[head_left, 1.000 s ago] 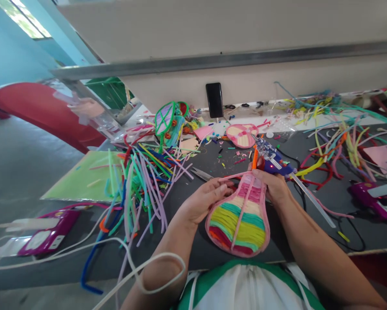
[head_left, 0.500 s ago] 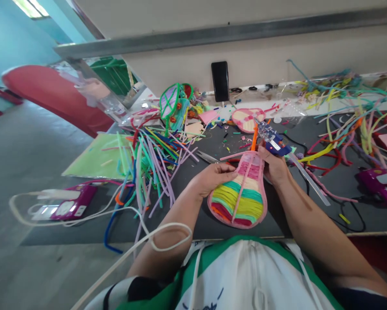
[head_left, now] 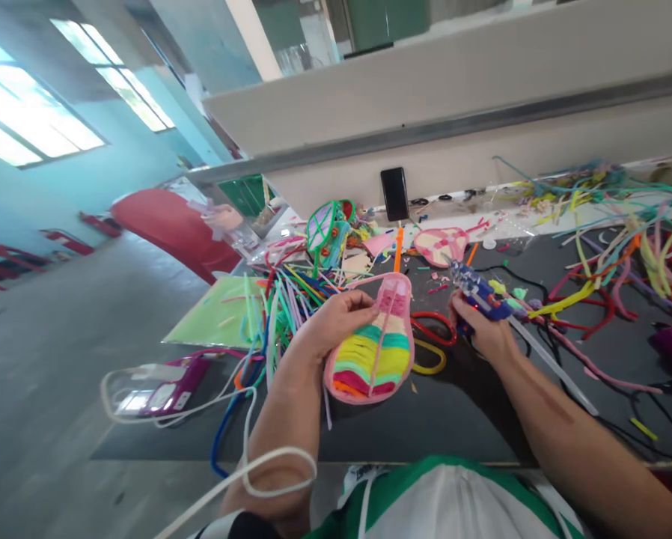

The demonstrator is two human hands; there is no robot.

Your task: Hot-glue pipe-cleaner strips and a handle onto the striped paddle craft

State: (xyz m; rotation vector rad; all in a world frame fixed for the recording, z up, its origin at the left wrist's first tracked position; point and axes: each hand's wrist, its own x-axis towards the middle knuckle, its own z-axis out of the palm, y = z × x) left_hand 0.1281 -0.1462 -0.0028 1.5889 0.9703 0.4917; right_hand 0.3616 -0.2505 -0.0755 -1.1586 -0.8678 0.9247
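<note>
My left hand (head_left: 341, 323) pinches the upper left edge of a pear-shaped pipe-cleaner craft piece (head_left: 373, 344). Bands of red, mint, yellow, teal, cream and pink fill it inside a pink rim, with a pink strip down its middle and an orange stem at the top. My right hand (head_left: 482, 326) is wrapped around a blue glue gun (head_left: 479, 292), its nozzle angled up and left, apart from the piece. A long clear glue stick (head_left: 554, 367) sticks out of its back. Red and yellow pipe-cleaner loops (head_left: 430, 359) lie on the table between my hands.
Loose pipe cleaners (head_left: 291, 299) heap on the left, and more (head_left: 622, 262) tangle on the right. A phone (head_left: 395, 193) leans against the partition. A pink-rimmed craft piece (head_left: 441, 247) lies behind. A white cable (head_left: 280, 457) crosses near my left arm from a purple power strip (head_left: 179, 382).
My right hand has come off the craft piece and moved right with the glue gun. My left hand has shifted the piece to the left. The view has tilted upward.
</note>
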